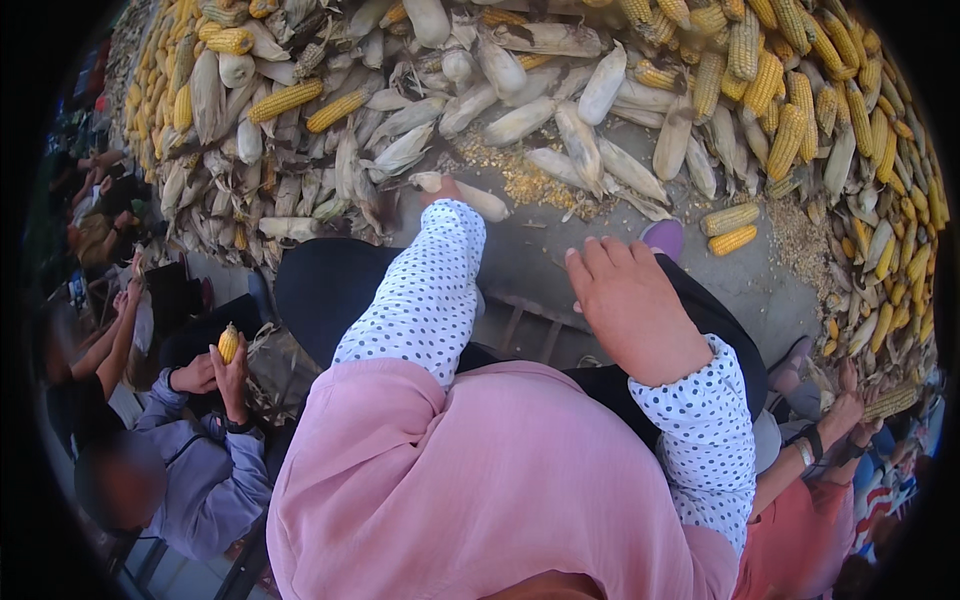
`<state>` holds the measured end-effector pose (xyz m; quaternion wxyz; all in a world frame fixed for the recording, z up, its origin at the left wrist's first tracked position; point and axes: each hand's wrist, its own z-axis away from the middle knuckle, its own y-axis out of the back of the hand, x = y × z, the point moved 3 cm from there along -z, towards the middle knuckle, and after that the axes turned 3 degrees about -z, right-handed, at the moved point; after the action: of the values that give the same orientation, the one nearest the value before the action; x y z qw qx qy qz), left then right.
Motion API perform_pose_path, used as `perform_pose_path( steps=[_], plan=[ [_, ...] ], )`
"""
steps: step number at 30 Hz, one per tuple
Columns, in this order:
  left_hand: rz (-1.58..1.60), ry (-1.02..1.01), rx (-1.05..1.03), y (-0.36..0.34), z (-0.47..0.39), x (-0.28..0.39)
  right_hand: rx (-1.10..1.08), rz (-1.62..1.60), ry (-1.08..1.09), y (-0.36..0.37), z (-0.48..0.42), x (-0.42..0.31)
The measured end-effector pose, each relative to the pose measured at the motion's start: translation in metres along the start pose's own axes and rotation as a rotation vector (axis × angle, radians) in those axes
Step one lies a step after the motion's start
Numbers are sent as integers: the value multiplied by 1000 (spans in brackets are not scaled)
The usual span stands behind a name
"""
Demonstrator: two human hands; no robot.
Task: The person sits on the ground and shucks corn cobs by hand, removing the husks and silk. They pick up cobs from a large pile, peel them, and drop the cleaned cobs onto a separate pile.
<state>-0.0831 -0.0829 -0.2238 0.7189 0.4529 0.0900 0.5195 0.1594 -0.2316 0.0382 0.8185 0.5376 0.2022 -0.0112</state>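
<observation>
My left hand (442, 191) is at an ear of corn in pale husk (480, 200) low over the floor; the fingers are partly hidden by the wrist and sleeve, and the ear sticks out on both sides. My right hand (626, 300) hovers palm down above my right thigh, fingers extended, touching no corn. Beyond the hands lie several husked-over ears (581, 146) and a scatter of loose yellow kernels (536, 180). Two bare yellow cobs (731, 229) rest on the concrete to the right of a purple shoe (664, 238).
Heaped corn, bare and in husk, curves around the front; a tall pile of yellow cobs (787, 135) rises at the right. At the left, a co-worker in a grey jacket (206, 480) holds a yellow cob (229, 343). Another co-worker's arms (825, 435) are close at my right.
</observation>
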Motion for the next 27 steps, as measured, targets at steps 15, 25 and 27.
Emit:
perform_pose_path(
  steps=[15,25,27],
  plan=[
    [-186,-67,-171,-86,-44,34,-136,-14,3,2,-45,1],
    [23,-322,-243,-82,-26,-51,-84,55,37,0,-35,-4],
    [128,-306,-10,-86,-26,-92,-74,28,51,2,-31,-8]
  ],
)
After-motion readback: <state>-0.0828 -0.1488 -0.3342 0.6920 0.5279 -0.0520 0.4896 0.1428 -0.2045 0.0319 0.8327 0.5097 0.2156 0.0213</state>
